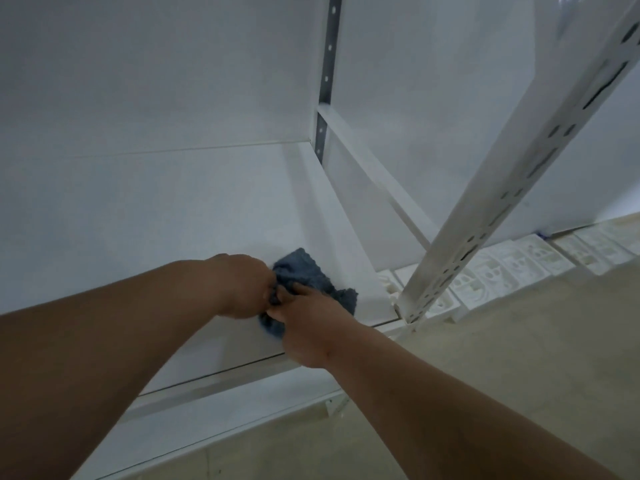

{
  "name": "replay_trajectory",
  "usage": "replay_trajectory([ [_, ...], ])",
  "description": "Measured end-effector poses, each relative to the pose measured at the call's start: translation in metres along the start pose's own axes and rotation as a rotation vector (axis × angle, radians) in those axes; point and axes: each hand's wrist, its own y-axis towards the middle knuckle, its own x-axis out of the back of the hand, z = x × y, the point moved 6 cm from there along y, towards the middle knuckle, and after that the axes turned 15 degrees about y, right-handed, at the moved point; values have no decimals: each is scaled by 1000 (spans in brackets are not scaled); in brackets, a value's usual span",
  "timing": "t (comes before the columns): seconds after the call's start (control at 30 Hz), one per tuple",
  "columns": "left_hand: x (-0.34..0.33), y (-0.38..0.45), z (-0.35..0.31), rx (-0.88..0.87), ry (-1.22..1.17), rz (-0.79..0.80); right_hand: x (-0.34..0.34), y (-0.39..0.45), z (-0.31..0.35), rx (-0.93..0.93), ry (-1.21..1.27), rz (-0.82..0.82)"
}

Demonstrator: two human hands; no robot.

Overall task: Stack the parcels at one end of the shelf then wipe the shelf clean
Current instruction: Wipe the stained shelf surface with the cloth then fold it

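We see 2 bare forearms reaching forward and down onto the flat white shelf board (173, 209), meeting near its right-hand front corner. The left hand (242, 285) comes in from the left, back of the hand up, its fingers curled down into the crumpled blue terry cloth (304, 271) and gripping its near-left edge. The right hand (304, 327) comes in from the lower right, crossing over the shelf's front lip; its thumb and fingers pinch a fold of the same cloth, just beside the left hand's knuckles, so the 2 hands touch or nearly touch over the fabric. The cloth lies bunched on the board, part of it spilling out beyond the hands toward the right end of the shelf and part showing below, between the 2 wrists.

We see no parcels in this view; the visible stretch of board carries only the cloth.

Around the hands, a white slotted metal upright (519, 174) slants across the right of the view, its foot standing just right of the cloth at the shelf's front corner. A second perforated grey upright (327, 64) rises at the back corner, and a white cross rail (374, 168) runs between the 2 along the shelf's end. Behind the board is a plain white wall (156, 64). Beyond the front upright, pale moulded foam trays (519, 261) lie in a row on the beige floor (519, 341).
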Motion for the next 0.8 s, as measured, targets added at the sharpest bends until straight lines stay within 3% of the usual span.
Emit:
replay_trajectory([
  [0.1, -12, -3, 23, 43, -105, -118, 10, 10, 16, 51, -104, 23],
  [0.27, -28, 5, 59, 123, -75, -110, 18, 42, 34, 124, -161, -41],
  [0.4, -31, 24, 79, 125, -23, -134, 23, 72, 33, 160, -60, -80],
  [0.63, -18, 62, 102, 143, -229, -194, 36, 132, 10, 172, 46, -188],
  [0.8, -7, 96, 116, 123, -221, -240, 59, 163, -14, 221, 33, -268],
])
